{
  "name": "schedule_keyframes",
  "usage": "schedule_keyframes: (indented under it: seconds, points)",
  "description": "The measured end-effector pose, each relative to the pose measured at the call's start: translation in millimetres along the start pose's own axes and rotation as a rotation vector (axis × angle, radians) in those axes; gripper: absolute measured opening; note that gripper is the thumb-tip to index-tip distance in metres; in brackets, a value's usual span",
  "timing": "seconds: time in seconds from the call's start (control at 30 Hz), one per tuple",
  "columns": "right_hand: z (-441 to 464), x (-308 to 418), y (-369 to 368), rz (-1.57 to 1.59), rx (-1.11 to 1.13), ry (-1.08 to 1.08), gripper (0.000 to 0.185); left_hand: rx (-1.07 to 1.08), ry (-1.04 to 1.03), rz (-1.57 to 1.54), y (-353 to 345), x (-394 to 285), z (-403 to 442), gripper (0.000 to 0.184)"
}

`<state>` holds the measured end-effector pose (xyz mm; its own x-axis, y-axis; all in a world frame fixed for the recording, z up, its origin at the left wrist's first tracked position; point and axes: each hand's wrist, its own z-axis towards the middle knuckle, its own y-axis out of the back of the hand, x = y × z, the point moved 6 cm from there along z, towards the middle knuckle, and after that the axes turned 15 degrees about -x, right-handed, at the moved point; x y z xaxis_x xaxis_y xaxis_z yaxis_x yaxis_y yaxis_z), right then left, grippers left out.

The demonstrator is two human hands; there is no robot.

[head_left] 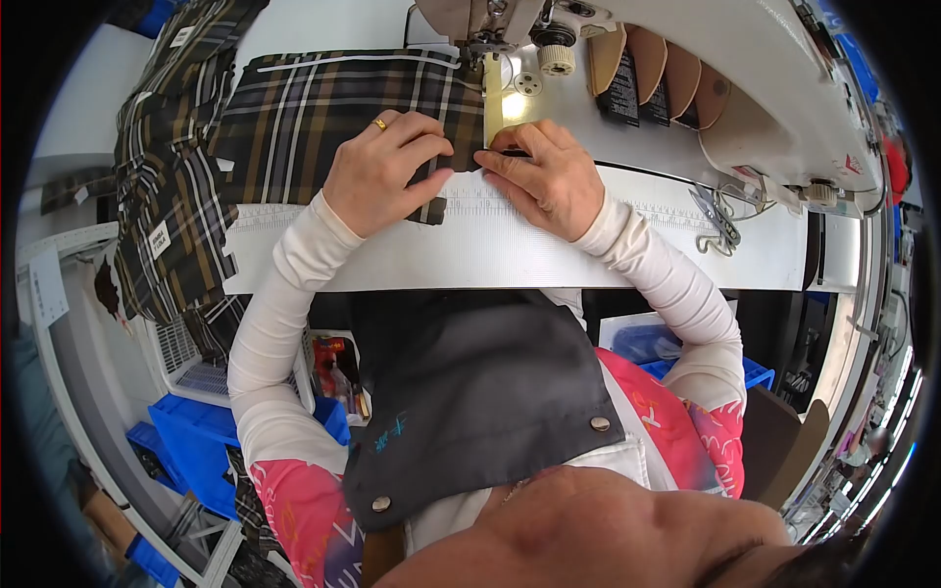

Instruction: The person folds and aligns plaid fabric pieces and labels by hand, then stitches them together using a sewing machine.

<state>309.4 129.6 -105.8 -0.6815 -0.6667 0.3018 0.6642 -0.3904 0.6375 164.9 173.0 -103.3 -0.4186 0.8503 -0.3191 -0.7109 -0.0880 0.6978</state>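
Observation:
Dark plaid fabric [323,118] with brown, black and white stripes lies on the sewing table, its right edge by the sewing machine's needle area [487,44]. My left hand [387,171], with a ring on one finger, rests on the fabric near its front right corner; its fingers curl toward the thumb around the cloth there. My right hand [549,176] pinches the fabric's right edge between thumb and fingers. Something dark shows beneath its fingers, too hidden to name. A pale yellow strip [493,98] runs from the needle area toward my right hand.
A printed ruler scale [627,191] runs along the white table front. Thread snips [716,218] lie at the right. Cardboard holders [647,73] stand under the machine arm [745,88]. More plaid cloth [176,176] hangs over the left side, above a white basket [191,358] and blue bins [201,431].

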Motion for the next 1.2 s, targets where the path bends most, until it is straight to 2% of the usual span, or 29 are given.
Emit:
schedule_keyframes:
  seconds: [0.17,0.37,0.43,0.63,0.73,0.83,0.93,1.2]
  points:
    - [0.9,8.3,1.8,-0.007,0.011,0.076,0.020,0.040,-0.013,-0.027,4.1,-8.1,3.2,0.023]
    - [-2.2,-14.7,5.3,0.171,-0.012,-0.148,0.022,0.027,-0.266,0.163,-2.2,-19.0,-1.6,0.018]
    - [-1.5,-15.2,7.1,0.115,-0.006,-0.106,0.023,-0.009,-0.276,0.129,-0.9,-18.1,-0.1,0.018]
    - [-3.8,-1.1,8.2,0.066,0.010,0.011,0.024,-0.079,-0.134,0.042,-1.1,-11.4,1.7,0.017]
    - [-4.7,0.3,7.0,0.059,0.013,0.025,0.025,-0.028,-0.065,-0.012,3.6,-14.2,4.9,0.015]
    - [-6.6,-2.0,5.0,0.073,0.034,-0.013,0.030,0.007,-0.207,0.177,-3.0,-21.4,-1.0,0.014]
    - [-5.1,-1.0,5.3,0.067,0.029,-0.020,0.028,0.037,-0.177,0.141,-5.2,-17.5,-0.4,0.015]
    - [-6.7,2.3,3.9,0.016,0.035,0.088,0.023,-0.034,0.131,-0.122,-0.5,1.4,1.2,0.012]
